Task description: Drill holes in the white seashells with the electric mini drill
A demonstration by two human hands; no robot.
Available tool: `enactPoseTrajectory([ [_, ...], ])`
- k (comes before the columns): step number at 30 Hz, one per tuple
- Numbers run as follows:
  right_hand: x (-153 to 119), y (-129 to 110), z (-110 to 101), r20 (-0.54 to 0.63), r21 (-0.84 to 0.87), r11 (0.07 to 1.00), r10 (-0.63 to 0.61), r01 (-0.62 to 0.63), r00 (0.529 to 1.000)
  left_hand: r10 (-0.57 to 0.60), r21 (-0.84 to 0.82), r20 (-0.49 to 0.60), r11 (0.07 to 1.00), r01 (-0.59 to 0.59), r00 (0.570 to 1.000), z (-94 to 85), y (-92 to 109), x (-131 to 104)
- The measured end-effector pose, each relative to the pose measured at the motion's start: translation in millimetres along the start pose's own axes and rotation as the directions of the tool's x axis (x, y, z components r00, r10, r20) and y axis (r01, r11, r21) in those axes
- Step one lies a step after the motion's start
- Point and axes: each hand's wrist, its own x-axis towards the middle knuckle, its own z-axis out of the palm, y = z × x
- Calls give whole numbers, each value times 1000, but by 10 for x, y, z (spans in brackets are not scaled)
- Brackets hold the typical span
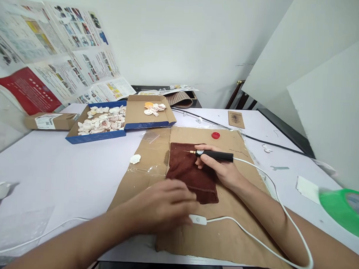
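Note:
A black pen-like electric tool (218,156) with a thin metal tip pointing left is gripped in my right hand (215,163), over a dark brown cloth (187,166). The cloth lies on flattened cardboard (190,241). A white cable runs from the tool's rear and loops over my right forearm. My left hand (168,204), smeared by motion, hovers over the cardboard near the cloth's lower edge. Beside its fingertips is a white inline switch (198,219) on the cable. Whether the left fingers touch it is unclear. A single white shell (135,159) rests left of the cloth.
An open blue-edged box (97,138) of shells stands back left, its lid (150,125) holding several more. A red cap (215,135) lies beyond the cloth. Green tape (337,212), a small wrench (280,168) and a black cable (256,140) are on the right.

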Motion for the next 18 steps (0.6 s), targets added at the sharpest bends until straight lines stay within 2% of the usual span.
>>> enactPoseTrajectory([
  [1, -10, -22, -2, -25, -25, 1000, 10, -11, 1000, -107, 4, -35, 994, 107, 994, -92, -93, -32],
  [2, -21, -47, -5, -51, -59, 998, 20, -23, 998, -270, 41, -39, 962, 271, 962, -194, -204, -83],
  [3, -32, -77, -8, -81, -98, 995, 23, -31, 996, -461, 111, -42, 880, 462, 887, -299, -326, -152],
  [4, -41, -112, -12, -110, -135, 990, 16, -31, 994, -592, 190, -32, 787, 586, 805, -397, -448, -234],
  [6, -49, -192, -17, -157, -186, 983, -16, -13, 987, -740, 307, 12, 643, 701, 673, -547, -659, -411],
  [7, -46, -235, -18, -175, -194, 981, -32, -2, 984, -776, 329, 34, 603, 727, 629, -592, -733, -491],
  [8, -38, -278, -18, -189, -193, 981, -42, 5, 981, -784, 327, 52, 598, 732, 618, -620, -781, -556],
  [12, 21, -416, -14, -208, -180, 983, 3, -41, 978, -765, 368, 52, 613, 699, 642, -638, -772, -613],
  [16, 31, -432, -2, -160, -162, 980, 90, -116, 983, -813, 413, 27, 539, 734, 582, -678, -712, -451],
  [18, 2, -385, 7, -121, -129, 985, 98, -114, 988, -817, 388, 64, 549, 740, 573, -715, -703, -377],
])
